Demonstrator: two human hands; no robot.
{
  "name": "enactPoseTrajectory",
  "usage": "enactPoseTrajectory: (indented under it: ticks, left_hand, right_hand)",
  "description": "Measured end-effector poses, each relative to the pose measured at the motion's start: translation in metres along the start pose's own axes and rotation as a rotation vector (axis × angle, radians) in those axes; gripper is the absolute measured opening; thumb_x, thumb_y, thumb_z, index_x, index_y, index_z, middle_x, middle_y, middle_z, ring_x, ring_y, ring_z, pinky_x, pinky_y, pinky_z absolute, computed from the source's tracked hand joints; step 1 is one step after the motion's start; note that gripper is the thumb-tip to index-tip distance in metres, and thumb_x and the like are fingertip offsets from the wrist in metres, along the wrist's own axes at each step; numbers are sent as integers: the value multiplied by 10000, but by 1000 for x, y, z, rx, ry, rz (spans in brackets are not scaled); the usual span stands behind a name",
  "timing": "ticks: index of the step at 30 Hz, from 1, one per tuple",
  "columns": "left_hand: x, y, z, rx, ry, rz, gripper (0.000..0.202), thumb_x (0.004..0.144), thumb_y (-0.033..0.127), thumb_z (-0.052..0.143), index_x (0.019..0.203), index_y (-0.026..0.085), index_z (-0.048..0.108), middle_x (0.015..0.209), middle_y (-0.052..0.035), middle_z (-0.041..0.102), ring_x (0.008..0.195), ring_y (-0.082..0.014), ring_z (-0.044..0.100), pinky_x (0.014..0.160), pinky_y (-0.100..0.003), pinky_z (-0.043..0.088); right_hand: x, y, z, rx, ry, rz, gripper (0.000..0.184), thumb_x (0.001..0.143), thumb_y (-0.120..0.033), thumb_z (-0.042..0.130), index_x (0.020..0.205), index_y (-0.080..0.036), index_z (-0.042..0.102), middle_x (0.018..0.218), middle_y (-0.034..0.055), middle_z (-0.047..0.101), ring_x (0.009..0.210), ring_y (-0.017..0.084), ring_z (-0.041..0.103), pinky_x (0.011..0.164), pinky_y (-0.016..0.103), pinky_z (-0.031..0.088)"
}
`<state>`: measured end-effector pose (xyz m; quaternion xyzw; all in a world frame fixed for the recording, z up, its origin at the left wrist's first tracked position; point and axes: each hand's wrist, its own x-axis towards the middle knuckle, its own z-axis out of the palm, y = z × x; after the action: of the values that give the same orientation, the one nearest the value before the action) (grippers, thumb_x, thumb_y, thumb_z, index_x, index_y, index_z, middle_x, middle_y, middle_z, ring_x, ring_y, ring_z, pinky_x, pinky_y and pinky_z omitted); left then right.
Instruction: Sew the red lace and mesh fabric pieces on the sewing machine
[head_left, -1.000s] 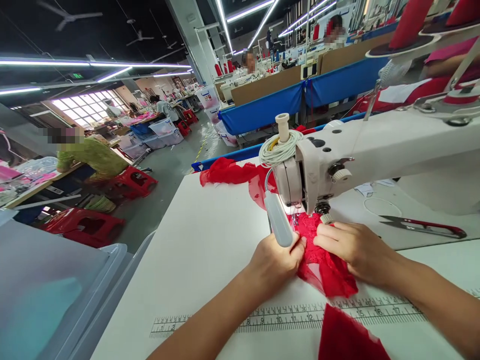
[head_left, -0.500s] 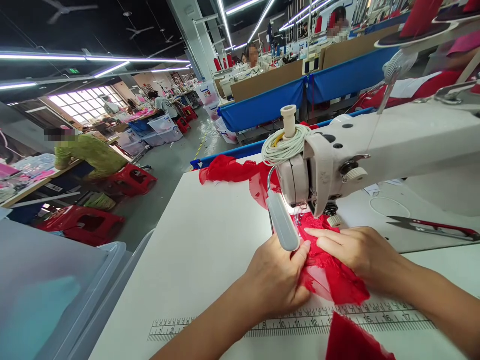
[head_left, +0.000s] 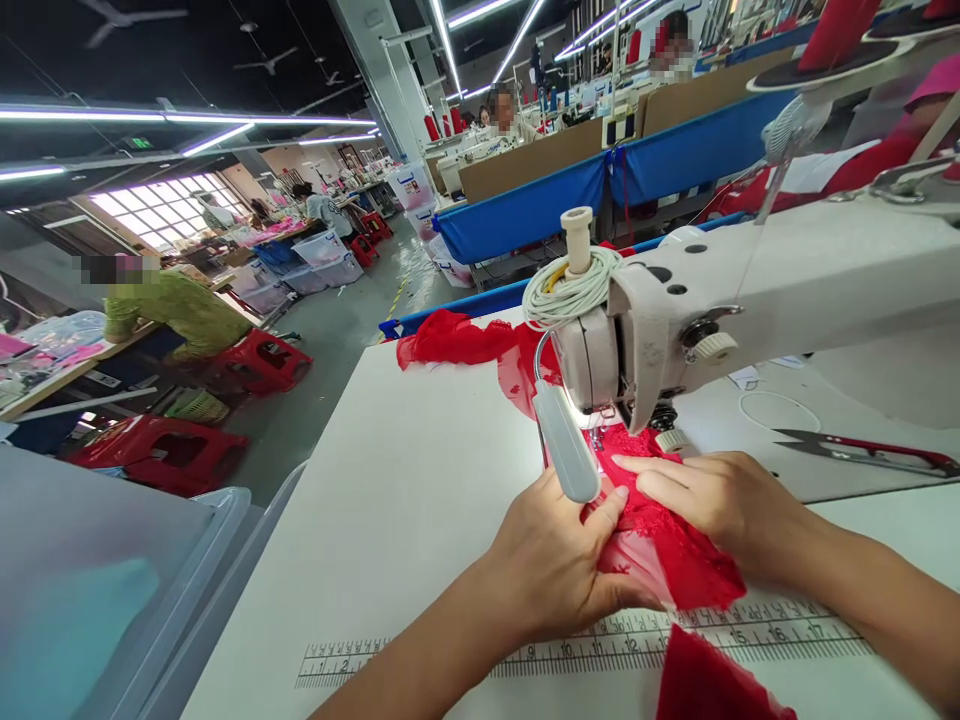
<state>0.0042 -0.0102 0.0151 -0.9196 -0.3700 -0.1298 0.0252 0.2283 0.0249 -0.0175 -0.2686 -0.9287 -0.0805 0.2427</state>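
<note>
Red lace fabric (head_left: pixel 641 510) with a sheer part lies under the presser foot (head_left: pixel 596 438) of a white sewing machine (head_left: pixel 750 300). My left hand (head_left: pixel 551 555) rests at the fabric's left side, its thumb stretched along the lower edge and another finger on the lace. Part of that hand is hidden behind a small grey lamp (head_left: pixel 568 445). From the right, my right hand (head_left: pixel 712 500) lies over the fabric, index finger straight and pointing toward the foot; its thumb is hidden. Both hands press on the cloth with fingers apart.
A printed ruler (head_left: pixel 540 655) crosses the table front, beside another red piece (head_left: pixel 712 680). Thread snips (head_left: pixel 862 455) lie right of the machine. More red fabric (head_left: pixel 457 338) lies at the table's far edge. Plastic bins (head_left: pixel 225 540) stand left. Co-workers sit farther away.
My left thumb has stretched out to the right along the sheer fabric's lower edge. My right hand has barely moved, and the fabric has shifted slightly.
</note>
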Motion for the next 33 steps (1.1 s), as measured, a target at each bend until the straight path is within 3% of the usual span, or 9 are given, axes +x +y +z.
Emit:
enactPoseTrajectory:
  ticks: [8, 12, 14, 19, 24, 33]
  left_hand:
    - [0, 0, 1, 23, -4, -6, 967, 886, 730, -65, 1108, 145, 672, 891, -139, 667, 769, -241, 636, 694, -366, 540]
    - [-1, -3, 3, 45, -11, -5, 941, 897, 731, -38, 1153, 151, 658, 957, -141, 672, 834, -252, 638, 725, -376, 536]
    - [-2, -6, 4, 58, -20, 4, 928, 906, 719, -37, 1207, 155, 636, 1004, -146, 673, 886, -260, 635, 757, -389, 534]
    - [-3, -13, 5, 65, -32, 6, 891, 925, 709, -8, 1268, 176, 617, 1061, -142, 675, 954, -278, 626, 764, -394, 527]
    - [-1, -17, 0, 20, -58, 14, 797, 970, 663, 60, 1193, 188, 660, 1087, -114, 682, 978, -257, 625, 821, -385, 528]
    - [3, -24, -2, -27, 23, 47, 801, 974, 645, 60, 1016, 182, 712, 1014, -98, 679, 974, -238, 603, 906, -384, 509]
  right_hand:
    - [2, -3, -2, 43, -26, 37, 226, 870, -75, 407, 949, -165, 599, 871, 58, 732, 508, 153, 552, 432, 313, 271]
    - [0, -3, 4, 27, -36, 99, 176, 889, -134, 414, 779, -206, 532, 702, 20, 643, 475, 147, 465, 454, 318, 199]
    - [-2, -3, 8, 16, -22, 121, 171, 899, -161, 405, 802, -210, 537, 651, 7, 602, 474, 150, 446, 461, 324, 178]
    - [-6, 0, 13, 55, -47, 150, 235, 890, -182, 412, 1034, -199, 597, 856, 53, 704, 565, 163, 546, 480, 309, 270]
    - [-6, 0, 13, 71, -89, 184, 251, 887, -152, 407, 1015, -208, 616, 894, 64, 720, 605, 165, 581, 492, 288, 294]
    - [-8, 2, 17, 101, -115, 230, 209, 933, -226, 401, 919, -227, 610, 794, 40, 681, 537, 147, 513, 481, 284, 246]
